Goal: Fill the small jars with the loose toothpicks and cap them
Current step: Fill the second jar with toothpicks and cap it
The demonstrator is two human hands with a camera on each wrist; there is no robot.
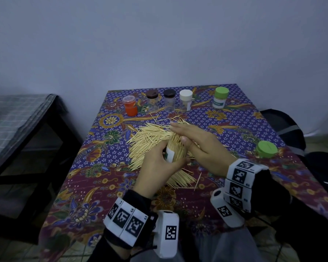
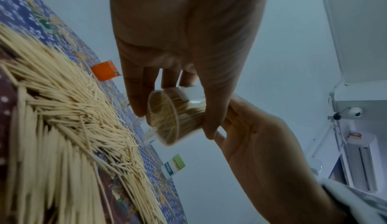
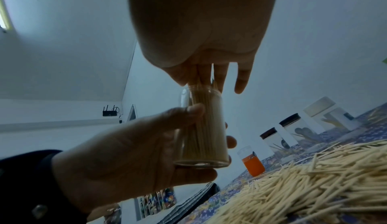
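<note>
My left hand (image 1: 157,167) grips a small clear jar (image 1: 174,153) packed with toothpicks and holds it tilted above the loose toothpick pile (image 1: 150,137). The jar has no cap, and toothpick tips stick out of its mouth. My right hand (image 1: 193,142) hovers over the mouth with straight fingers, its thumb and fingertips touching the protruding tips. The left wrist view shows the jar's round base (image 2: 165,116) full of sticks. In the right wrist view the jar (image 3: 204,136) sits in my left hand (image 3: 125,161) under my right fingers (image 3: 220,76).
A loose green cap (image 1: 267,149) lies at the right of the patterned tablecloth (image 1: 102,195). Along the far edge stand an orange jar (image 1: 130,105), two dark-lidded jars (image 1: 152,101), a white-lidded jar (image 1: 186,100) and a green-lidded jar (image 1: 220,97). A dark bench (image 1: 27,120) stands to the left.
</note>
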